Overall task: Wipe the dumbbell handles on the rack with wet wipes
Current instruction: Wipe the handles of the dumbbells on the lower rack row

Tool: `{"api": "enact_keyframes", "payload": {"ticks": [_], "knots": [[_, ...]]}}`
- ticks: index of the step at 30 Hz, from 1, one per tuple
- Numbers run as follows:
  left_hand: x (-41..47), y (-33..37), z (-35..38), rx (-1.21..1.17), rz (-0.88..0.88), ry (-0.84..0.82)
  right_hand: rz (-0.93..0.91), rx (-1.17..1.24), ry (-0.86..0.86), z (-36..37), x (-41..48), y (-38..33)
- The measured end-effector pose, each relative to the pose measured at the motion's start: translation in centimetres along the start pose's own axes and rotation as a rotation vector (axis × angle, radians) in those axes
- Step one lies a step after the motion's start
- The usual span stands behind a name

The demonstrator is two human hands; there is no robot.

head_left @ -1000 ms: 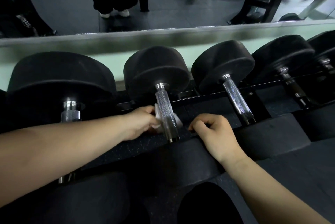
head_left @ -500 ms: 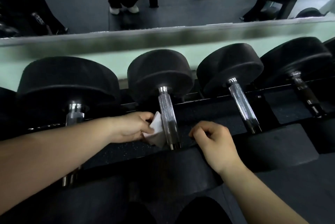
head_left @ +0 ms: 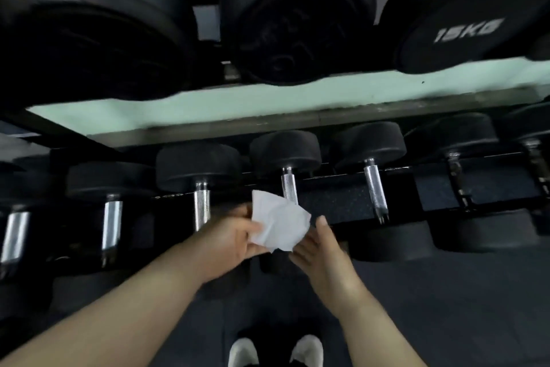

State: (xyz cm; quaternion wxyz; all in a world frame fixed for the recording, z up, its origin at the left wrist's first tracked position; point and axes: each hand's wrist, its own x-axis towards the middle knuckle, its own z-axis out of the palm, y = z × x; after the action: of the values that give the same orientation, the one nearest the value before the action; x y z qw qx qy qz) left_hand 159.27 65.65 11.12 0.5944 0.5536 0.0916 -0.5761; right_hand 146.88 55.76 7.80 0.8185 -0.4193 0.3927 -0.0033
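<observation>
Before rack [head_left: 342, 203], wipe [head_left: 276, 224], seemingly pinched, half-hides handle [head_left: 289, 185]

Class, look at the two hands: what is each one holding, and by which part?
The left hand pinches a white wipe by its left edge; the right hand touches its lower right corner, grip unclear.

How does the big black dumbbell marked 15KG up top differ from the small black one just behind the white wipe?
The big black 15KG dumbbell looks far bulkier than the small black dumbbell. The 15KG one shows white lettering; the small one shows none from here. The small one's chrome handle is visible; the 15KG one's is hidden. Both are round-ended, black and racked.
</observation>
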Motion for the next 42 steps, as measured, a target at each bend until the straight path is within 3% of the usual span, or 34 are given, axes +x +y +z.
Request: {"api": "enact_keyframes", "payload": {"ticks": [3,11,18,22,25,28,32,36,39,42], "knots": [[-5.4,0.2,1.7,-0.004,0.041,0.047,0.018,0.043,-0.101,2.0,-4.4,-2.1],[-14.4,-0.9,-0.4,0.305,0.219,0.407,-0.054,-0.355,-0.098,7.8,-10.7,-3.7],[-18.8,-1.2,-6.3,0.21,0.315,0.524,-0.15,-0.415,-0.059,15.2,-12.2,-1.7],[-20.6,-0.2,-12.3,0.1,0.325,0.57,-0.39,-0.629,0.125,21.6,-11.6,2.2],[-21.5,1.0,-17.2,0.109,0.32,0.567,-0.513,-0.733,-0.03,27.0,-11.8,5.2],[-21.8,1.8,-21.0,0.195,0.292,0.519,-0.392,-0.718,-0.164,30.9,-11.4,8.1],[-21.5,1.8,-23.2,0.271,0.288,0.405,-0.362,-0.645,-0.03,33.1,-9.7,9.8],[-18.0,1.0,-24.0,0.346,0.363,0.318,-0.338,-0.661,0.083,30.9,-5.5,9.6],[-13.0,-0.7,-25.8,0.533,0.483,0.35,-0.409,-0.743,0.165,27.0,-1.3,10.1],[-7.9,-2.4,-27.9,0.831,0.63,0.329,-0.59,-0.82,0.391,22.2,3.5,10.2]]}}
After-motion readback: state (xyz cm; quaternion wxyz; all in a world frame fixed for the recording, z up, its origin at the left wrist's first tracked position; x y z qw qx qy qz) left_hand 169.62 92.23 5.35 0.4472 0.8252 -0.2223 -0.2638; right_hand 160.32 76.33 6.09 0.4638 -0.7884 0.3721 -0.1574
